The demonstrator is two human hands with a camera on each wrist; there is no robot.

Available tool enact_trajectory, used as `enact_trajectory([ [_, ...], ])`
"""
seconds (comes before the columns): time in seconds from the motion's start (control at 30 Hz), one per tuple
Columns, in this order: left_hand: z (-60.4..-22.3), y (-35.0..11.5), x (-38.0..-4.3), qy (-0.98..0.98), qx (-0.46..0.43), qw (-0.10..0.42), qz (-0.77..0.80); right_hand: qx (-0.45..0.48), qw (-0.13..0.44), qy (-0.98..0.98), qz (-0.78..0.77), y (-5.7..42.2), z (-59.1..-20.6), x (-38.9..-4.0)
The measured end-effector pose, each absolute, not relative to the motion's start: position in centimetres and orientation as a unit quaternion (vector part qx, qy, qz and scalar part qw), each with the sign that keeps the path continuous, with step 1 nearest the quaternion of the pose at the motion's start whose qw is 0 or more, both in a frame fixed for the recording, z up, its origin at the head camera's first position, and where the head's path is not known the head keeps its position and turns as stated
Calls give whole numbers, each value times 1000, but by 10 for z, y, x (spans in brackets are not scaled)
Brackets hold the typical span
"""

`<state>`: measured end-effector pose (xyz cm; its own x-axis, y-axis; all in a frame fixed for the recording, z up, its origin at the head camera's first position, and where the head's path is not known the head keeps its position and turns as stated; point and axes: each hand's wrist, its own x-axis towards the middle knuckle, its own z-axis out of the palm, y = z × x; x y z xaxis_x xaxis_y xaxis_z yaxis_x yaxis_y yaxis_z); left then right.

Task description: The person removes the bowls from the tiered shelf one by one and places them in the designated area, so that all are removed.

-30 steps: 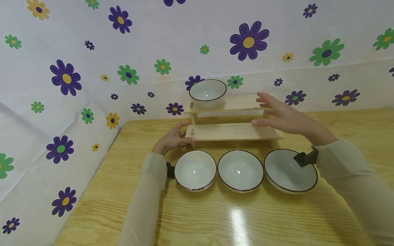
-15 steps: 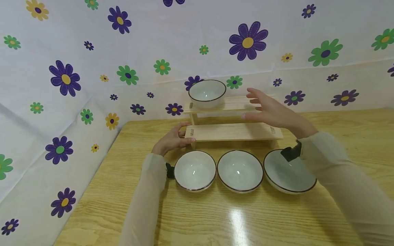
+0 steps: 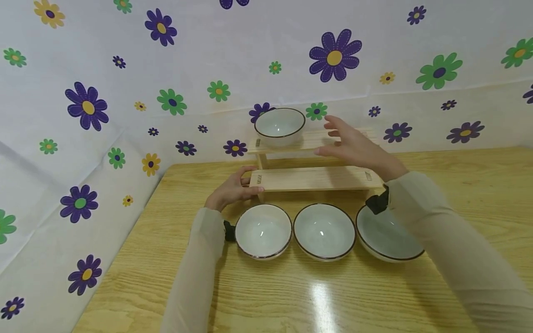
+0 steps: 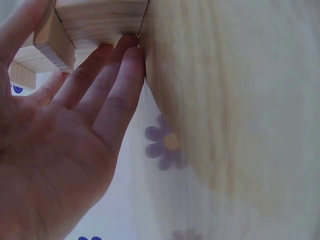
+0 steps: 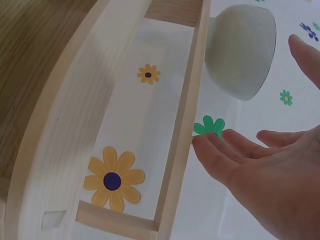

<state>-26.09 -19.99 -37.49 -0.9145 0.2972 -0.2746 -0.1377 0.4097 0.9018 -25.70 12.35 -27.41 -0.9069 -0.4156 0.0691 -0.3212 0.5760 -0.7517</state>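
Note:
My left hand [image 3: 233, 187] holds the left end of a two-tier wooden rack [image 3: 316, 179], thumb at the front corner of the lower board. In the left wrist view, the fingers [image 4: 117, 105] lie against the rack's wooden end [image 4: 100, 20]. A white bowl with a dark rim [image 3: 280, 124] sits on the left of the upper board. To its right, my right hand [image 3: 358, 145] hovers above the rack with fingers spread apart, holding nothing. The right wrist view has the bowl [image 5: 242, 50] beyond the fingertips, separated by a gap.
Three more dark-rimmed white bowls line up in front of the rack: left [image 3: 263, 231], middle [image 3: 325, 231] and right [image 3: 387, 236], the last partly covered by the right forearm. Behind the wooden table [image 3: 266, 296] hangs a white cloth [image 3: 187, 60] with printed flowers.
My right hand has moved left along the rack, coming closer to the bowl on the upper board. The left hand and all the bowls have stayed put.

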Motion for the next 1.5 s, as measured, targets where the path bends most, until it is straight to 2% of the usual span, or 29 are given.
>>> enact_trajectory([
  [0.87,-375,-202,-260,815,44,205,539,-197,50,852,-482,88,-277,-277],
  [1.5,-372,-200,-260,810,45,211,546,-231,37,826,-513,66,-284,-296],
])
